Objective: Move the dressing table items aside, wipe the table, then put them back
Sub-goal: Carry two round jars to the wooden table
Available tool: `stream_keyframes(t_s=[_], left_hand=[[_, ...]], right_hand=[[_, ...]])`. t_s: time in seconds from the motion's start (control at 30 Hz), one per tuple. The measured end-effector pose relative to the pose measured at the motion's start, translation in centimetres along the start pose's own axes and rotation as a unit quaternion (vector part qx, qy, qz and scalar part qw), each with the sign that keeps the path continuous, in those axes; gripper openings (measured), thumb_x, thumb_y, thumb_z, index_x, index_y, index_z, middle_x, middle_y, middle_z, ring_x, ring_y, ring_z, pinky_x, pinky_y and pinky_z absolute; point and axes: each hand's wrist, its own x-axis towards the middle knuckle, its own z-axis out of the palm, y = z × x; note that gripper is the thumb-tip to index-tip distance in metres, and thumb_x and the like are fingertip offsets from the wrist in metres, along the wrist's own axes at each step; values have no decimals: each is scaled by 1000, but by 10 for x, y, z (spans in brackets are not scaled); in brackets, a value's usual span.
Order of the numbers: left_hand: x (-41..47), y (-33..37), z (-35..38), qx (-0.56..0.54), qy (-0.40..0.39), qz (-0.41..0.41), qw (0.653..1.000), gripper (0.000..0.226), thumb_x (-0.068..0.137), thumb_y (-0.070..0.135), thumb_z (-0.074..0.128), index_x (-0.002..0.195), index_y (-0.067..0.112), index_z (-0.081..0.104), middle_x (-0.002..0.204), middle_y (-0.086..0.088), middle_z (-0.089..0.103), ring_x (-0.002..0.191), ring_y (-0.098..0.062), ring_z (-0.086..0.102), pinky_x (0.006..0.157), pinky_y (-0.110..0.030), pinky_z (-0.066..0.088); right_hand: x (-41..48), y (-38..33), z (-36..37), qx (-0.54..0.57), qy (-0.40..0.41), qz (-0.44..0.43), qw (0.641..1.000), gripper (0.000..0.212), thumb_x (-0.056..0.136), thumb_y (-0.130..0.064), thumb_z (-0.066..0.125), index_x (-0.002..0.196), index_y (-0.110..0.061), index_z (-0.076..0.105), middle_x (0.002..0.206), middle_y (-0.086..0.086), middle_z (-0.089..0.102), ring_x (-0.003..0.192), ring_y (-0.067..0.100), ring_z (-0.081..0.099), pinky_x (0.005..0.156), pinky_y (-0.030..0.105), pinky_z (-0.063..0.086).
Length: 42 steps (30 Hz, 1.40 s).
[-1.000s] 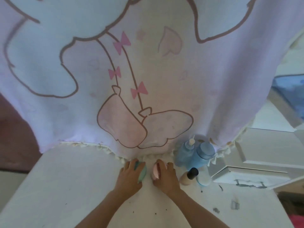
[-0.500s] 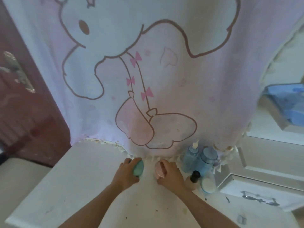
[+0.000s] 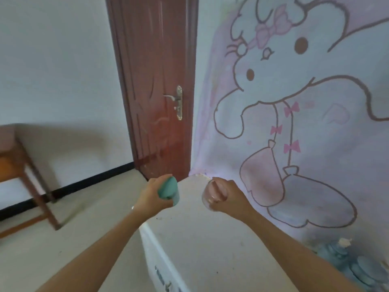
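My left hand [image 3: 152,197] grips a teal green jar [image 3: 169,191], held in the air just past the left edge of the white dressing table [image 3: 202,239]. My right hand [image 3: 226,196] is closed around a small pink, see-through jar [image 3: 211,192], lifted above the table's far left corner. Blue bottles [image 3: 345,262] stand blurred at the table's back right, against the hanging cloth. The tabletop shows dark specks of dirt.
A pink cartoon-rabbit cloth [image 3: 305,123] hangs behind the table. A brown door [image 3: 155,85] stands to its left, and a wooden table [image 3: 23,165] is at the far left on the pale floor. The dressing table's drawer front with a handle [image 3: 162,279] faces left.
Both hands have lifted their jars off the table and carried them leftward. My view has swung left, bringing the door and floor into sight and pushing the blue bottles to the lower right.
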Motion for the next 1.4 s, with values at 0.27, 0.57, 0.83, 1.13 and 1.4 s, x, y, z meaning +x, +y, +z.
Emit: stream_keyframes(t_s=[0.27,0.57,0.83,1.13,1.4], left_hand=[[-51,-52,-138,1,136,-50,990,66,73,7,72,131,25,46,112,-2,43,97,-19,48,79,-24,42],[-155,-151,-313,59,231,-130,962,69,75,9,72,134,26,41,114,1,42,103,-16,46,82,-19,41],[-231,-226,-397,95,298,-204,928,70,73,15,73,134,27,41,112,5,37,103,-13,43,87,-22,47],[-220,-294,-446,100,333,-255,902,72,72,17,75,134,26,41,115,4,38,105,-15,43,90,-26,49],[-113,-345,-513,88,354,-279,888,72,72,13,74,134,27,40,110,4,35,106,-18,44,88,-28,50]], right_hand=[[59,-110,93,-10,-84,-129,988,39,65,-40,71,79,-59,40,88,-5,38,77,11,47,75,31,49],[65,-298,259,13,-183,-237,954,68,69,-29,76,127,-35,43,119,-3,42,106,11,52,80,15,41],[50,-401,386,2,-252,-309,917,70,72,-41,74,131,-36,37,112,-7,36,99,7,46,69,5,35],[98,-449,465,-18,-294,-347,890,69,73,-43,71,132,-35,35,116,-4,38,100,11,47,76,17,42],[227,-477,515,18,-291,-321,901,67,75,-45,68,132,-36,35,118,-3,37,101,10,46,76,16,40]])
